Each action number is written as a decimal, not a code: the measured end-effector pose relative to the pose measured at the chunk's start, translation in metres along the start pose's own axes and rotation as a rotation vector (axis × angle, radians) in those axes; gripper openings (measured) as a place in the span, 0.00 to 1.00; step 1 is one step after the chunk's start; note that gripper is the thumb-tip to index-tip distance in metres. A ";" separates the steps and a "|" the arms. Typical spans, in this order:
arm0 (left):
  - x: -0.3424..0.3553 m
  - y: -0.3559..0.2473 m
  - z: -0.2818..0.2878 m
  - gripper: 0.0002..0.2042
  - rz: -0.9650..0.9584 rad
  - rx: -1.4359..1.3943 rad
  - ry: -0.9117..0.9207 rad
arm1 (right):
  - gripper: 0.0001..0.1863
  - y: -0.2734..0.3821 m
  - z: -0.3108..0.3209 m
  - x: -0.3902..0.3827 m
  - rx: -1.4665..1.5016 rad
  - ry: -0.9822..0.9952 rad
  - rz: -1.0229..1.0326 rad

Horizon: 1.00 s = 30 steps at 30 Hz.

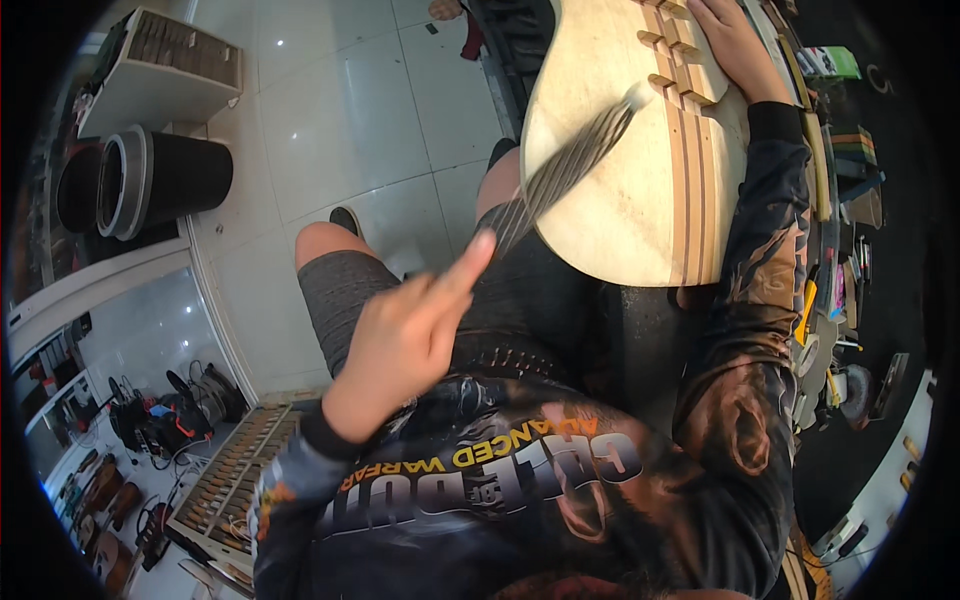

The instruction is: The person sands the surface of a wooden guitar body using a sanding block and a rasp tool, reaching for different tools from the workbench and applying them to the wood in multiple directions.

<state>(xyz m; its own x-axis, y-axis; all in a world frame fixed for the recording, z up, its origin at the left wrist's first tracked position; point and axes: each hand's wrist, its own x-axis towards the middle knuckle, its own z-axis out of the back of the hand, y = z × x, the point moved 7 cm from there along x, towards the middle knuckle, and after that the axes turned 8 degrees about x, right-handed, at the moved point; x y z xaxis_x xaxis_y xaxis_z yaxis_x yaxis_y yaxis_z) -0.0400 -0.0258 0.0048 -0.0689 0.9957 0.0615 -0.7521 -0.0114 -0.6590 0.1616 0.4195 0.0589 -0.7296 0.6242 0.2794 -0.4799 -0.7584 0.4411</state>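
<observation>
A pale wooden guitar-shaped body (pixel 610 190) with brown stripes and raised wooden blocks (pixel 680 70) lies at upper right, above my thighs. My right hand (pixel 730 45) grips its upper right edge. My left hand (pixel 420 320), index finger extended, holds a long, thin tool (pixel 580 150), blurred by motion, that looks like a file. Its far end reaches over the body near the lower block. The tool’s near end is hidden at my fingers.
A black bin (pixel 175 185) and cabinet (pixel 175 70) stand at upper left on tiles. A tool rack (pixel 225 480) and cabled equipment (pixel 160 420) lie lower left. Cluttered tools (pixel 850 390) line the right. Part of another person (pixel 445 10) shows at the top.
</observation>
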 end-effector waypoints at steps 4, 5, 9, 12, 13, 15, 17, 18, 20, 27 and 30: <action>0.047 -0.006 0.002 0.37 -0.054 -0.013 -0.062 | 0.16 -0.005 -0.002 -0.002 0.058 0.019 -0.117; 0.048 -0.006 0.003 0.37 -0.060 -0.008 -0.076 | 0.16 -0.006 -0.001 -0.003 0.023 0.013 -0.129; -0.026 -0.010 0.001 0.39 0.002 -0.033 0.000 | 0.16 -0.002 0.004 -0.001 -0.031 -0.002 -0.087; 0.010 -0.004 0.004 0.39 -0.031 -0.021 -0.037 | 0.16 -0.004 0.002 0.002 -0.016 0.024 -0.073; 0.032 0.000 0.004 0.39 -0.070 0.007 -0.057 | 0.16 -0.007 0.000 0.003 -0.010 0.022 -0.078; 0.061 -0.001 0.003 0.39 -0.065 -0.013 -0.087 | 0.15 -0.007 -0.003 0.001 -0.001 0.023 -0.081; 0.059 -0.004 0.003 0.39 -0.075 -0.036 -0.115 | 0.14 -0.009 -0.002 -0.002 0.044 0.011 -0.102; 0.035 -0.005 0.001 0.39 -0.042 -0.015 -0.060 | 0.14 -0.007 -0.001 -0.003 0.043 0.007 -0.107; -0.011 -0.009 0.000 0.39 0.000 -0.044 0.019 | 0.14 0.004 0.001 -0.003 0.048 -0.018 -0.067; 0.067 -0.005 0.007 0.35 -0.009 -0.013 -0.023 | 0.13 -0.009 -0.002 0.001 0.012 -0.010 0.043; 0.023 -0.008 -0.003 0.37 -0.037 0.025 -0.037 | 0.12 -0.018 -0.001 0.000 -0.049 -0.013 0.002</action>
<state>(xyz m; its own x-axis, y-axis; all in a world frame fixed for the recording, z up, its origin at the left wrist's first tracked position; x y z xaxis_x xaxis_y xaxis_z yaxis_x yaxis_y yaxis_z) -0.0335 -0.0027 0.0092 -0.0649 0.9914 0.1134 -0.7708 0.0224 -0.6367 0.1700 0.4326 0.0501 -0.7245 0.6245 0.2916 -0.5014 -0.7679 0.3987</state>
